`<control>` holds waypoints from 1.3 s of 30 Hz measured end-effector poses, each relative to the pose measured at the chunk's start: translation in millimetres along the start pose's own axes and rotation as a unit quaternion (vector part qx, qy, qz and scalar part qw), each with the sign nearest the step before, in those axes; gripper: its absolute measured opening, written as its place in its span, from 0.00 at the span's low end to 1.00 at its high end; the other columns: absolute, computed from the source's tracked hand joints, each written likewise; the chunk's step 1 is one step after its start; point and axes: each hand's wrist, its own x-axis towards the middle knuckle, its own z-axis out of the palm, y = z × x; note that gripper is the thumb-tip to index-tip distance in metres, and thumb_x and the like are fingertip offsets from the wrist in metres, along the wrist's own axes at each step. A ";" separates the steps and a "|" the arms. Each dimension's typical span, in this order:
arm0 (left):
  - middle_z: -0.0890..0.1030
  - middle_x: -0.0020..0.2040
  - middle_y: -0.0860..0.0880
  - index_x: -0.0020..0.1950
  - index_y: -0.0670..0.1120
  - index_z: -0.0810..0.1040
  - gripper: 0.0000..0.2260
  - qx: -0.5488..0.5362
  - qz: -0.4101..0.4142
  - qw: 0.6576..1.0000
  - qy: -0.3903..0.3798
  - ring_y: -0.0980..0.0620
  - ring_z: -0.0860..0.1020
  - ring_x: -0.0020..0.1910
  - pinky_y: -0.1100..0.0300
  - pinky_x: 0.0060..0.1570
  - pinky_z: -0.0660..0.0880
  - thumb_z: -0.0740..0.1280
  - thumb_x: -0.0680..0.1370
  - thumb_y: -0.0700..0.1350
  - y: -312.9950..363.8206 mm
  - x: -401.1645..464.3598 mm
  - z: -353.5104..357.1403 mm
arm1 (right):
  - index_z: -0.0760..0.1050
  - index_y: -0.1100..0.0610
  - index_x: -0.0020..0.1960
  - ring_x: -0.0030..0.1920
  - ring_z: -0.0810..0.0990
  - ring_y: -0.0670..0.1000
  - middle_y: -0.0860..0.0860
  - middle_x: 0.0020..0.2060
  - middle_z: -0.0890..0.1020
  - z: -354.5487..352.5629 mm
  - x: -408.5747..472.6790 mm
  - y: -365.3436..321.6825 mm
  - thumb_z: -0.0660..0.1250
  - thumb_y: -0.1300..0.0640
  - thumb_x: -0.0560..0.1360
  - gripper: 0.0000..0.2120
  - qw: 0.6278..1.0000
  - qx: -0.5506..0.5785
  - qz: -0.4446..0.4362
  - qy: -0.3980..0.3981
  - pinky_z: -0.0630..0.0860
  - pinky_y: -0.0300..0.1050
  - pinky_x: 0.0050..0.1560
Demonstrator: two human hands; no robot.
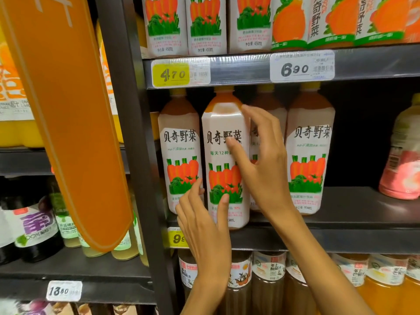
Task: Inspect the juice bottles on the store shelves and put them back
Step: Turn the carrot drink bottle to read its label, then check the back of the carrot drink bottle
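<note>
We face a store shelf (341, 220) of juice. One bottle (223, 160) stands at its front edge, proud of the row; our left hand (204, 226) and right hand (261, 164) touch it, fingers loose, seemingly mid-return. Other bottles await inspection.

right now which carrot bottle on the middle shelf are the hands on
The second bottle from the left: it stands forward of its row, both hands touching its label.

You have four tall white-labelled carrot juice bottles (309, 153) standing upright in a row on the middle shelf, and the second from the left (223, 160) sits forward at the shelf's front edge.
</note>
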 end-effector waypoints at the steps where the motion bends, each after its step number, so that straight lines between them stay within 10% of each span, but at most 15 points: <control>1: 0.73 0.61 0.46 0.70 0.47 0.66 0.29 -0.003 0.002 1.000 0.008 0.45 0.70 0.62 0.42 0.62 0.70 0.57 0.74 0.61 1.7 1.1 -0.4 | 0.68 0.63 0.70 0.69 0.68 0.51 0.57 0.66 0.71 -2.1 -2.3 2.1 0.69 0.61 0.76 0.24 1.000 -0.015 -0.007 -0.016 0.66 0.43 0.69; 11: 0.68 0.70 0.41 0.74 0.41 0.61 0.36 0.089 0.070 0.994 -0.001 0.49 0.62 0.63 0.54 0.62 0.65 0.73 0.71 0.47 -0.9 -12.4 7.6 | 0.69 0.59 0.70 0.61 0.70 0.55 0.53 0.67 0.74 2.4 -7.0 5.9 0.70 0.57 0.75 0.26 0.993 -0.109 -0.032 -0.013 0.70 0.56 0.60; 27: 0.69 0.66 0.37 0.73 0.37 0.61 0.40 0.154 0.052 0.987 -0.004 0.42 0.67 0.62 0.48 0.59 0.71 0.77 0.67 0.43 9.0 -7.7 23.8 | 0.73 0.62 0.66 0.57 0.74 0.59 0.56 0.57 0.79 -5.0 8.8 15.8 0.69 0.52 0.76 0.22 0.976 -0.214 -0.036 0.002 0.66 0.47 0.54; 31: 0.67 0.67 0.40 0.73 0.39 0.62 0.35 0.092 0.091 0.991 -0.016 0.48 0.64 0.63 0.55 0.62 0.66 0.75 0.70 0.39 13.8 -16.0 24.2 | 0.75 0.65 0.52 0.49 0.74 0.62 0.62 0.45 0.78 -23.4 30.3 26.9 0.65 0.52 0.77 0.15 0.939 -0.331 -0.036 0.081 0.65 0.51 0.51; 39: 0.68 0.68 0.44 0.73 0.42 0.61 0.30 0.060 0.100 0.988 -0.098 0.50 0.65 0.68 0.64 0.68 0.53 0.69 0.73 0.38 21.2 -25.5 34.0 | 0.63 0.57 0.33 0.39 0.76 0.61 0.61 0.32 0.79 -26.1 48.1 41.7 0.60 0.40 0.78 0.25 0.894 -0.444 0.006 -0.053 0.58 0.54 0.52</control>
